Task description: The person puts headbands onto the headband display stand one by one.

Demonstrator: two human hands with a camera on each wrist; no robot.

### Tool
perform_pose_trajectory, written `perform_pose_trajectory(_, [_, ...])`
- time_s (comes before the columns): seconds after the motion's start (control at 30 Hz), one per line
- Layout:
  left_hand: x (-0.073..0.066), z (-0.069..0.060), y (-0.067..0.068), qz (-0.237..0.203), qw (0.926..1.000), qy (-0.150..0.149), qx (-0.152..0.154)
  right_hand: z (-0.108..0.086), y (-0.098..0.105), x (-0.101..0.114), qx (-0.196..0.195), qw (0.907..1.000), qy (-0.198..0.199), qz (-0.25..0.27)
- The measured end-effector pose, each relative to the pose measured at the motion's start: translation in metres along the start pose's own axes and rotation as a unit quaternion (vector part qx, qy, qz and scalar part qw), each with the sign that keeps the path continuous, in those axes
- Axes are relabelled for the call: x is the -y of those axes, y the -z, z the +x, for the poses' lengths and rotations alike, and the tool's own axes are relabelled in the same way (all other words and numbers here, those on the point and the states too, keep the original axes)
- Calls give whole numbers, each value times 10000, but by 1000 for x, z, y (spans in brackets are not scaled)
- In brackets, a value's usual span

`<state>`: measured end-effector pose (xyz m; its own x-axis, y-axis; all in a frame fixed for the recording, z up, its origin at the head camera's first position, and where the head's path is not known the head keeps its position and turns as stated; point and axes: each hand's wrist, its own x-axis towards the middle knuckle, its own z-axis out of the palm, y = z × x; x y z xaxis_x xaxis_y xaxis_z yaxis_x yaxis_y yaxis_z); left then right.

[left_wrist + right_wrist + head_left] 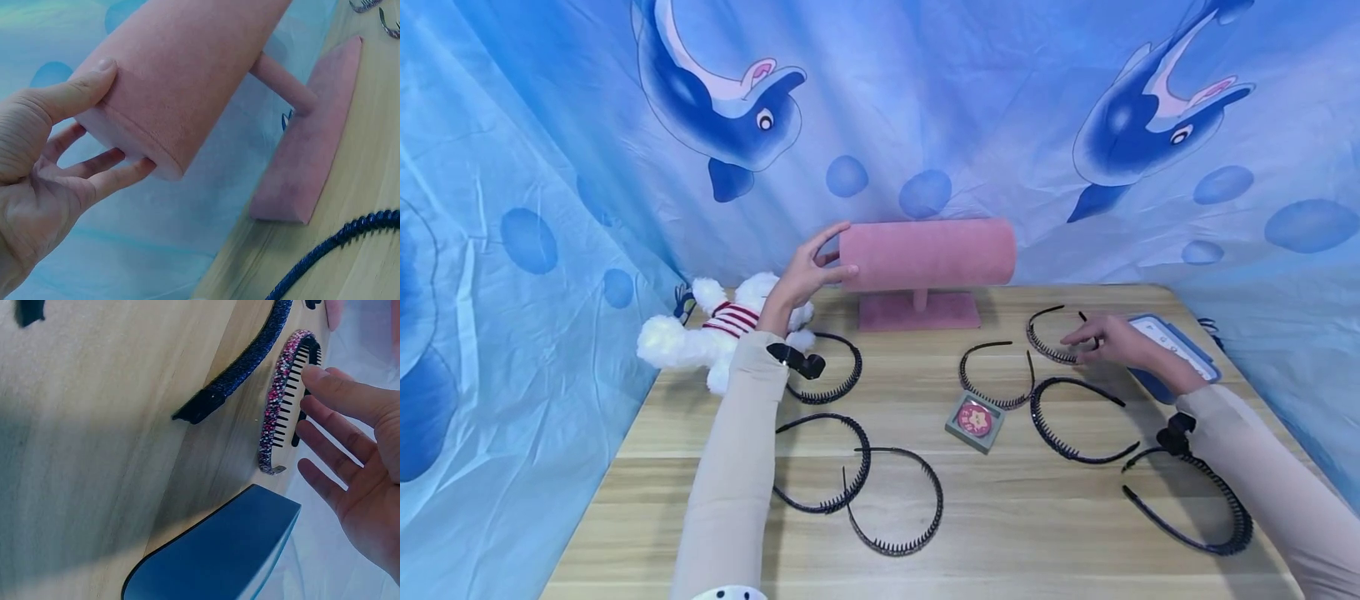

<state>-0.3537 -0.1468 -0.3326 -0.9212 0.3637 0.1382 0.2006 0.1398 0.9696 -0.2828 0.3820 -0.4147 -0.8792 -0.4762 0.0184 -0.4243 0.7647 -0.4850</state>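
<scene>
A pink velvet headband stand [928,254], a thick padded roll on a post and flat base, stands at the back of the table. My left hand [800,279] holds the roll's left end, thumb on its side and fingers against the end face, as the left wrist view shows. At the right, my right hand [1111,340] is beside a toothed headband [271,415] with pink and silver glitter. Its fingers are spread and relaxed with nothing gripped; whether the fingertips touch the headband, I cannot tell. A dark blue headband [253,356] lies nearby.
Several more toothed headbands lie about the table [1000,533], two overlapping at front left [895,546]. A small square box [976,421] sits near the middle. A white plush toy [715,333] lies left, and a blue case [1176,346] is under my right forearm.
</scene>
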Motion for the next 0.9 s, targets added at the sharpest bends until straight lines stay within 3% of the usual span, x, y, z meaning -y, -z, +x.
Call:
perform_pose_trajectory(0.43, [-4,-1,-3,387,9987,-230,246,4,-13,-14,41,9993,-115,351])
perform_pose_trajectory(0.67, [-7,1,-5,350,9985,-171,387,5,-23,-15,-346,9987,381,-53])
perform_pose_trajectory(0.9, [-7,1,-5,374,9983,-126,432,6,-30,-11,-248,9990,227,-278])
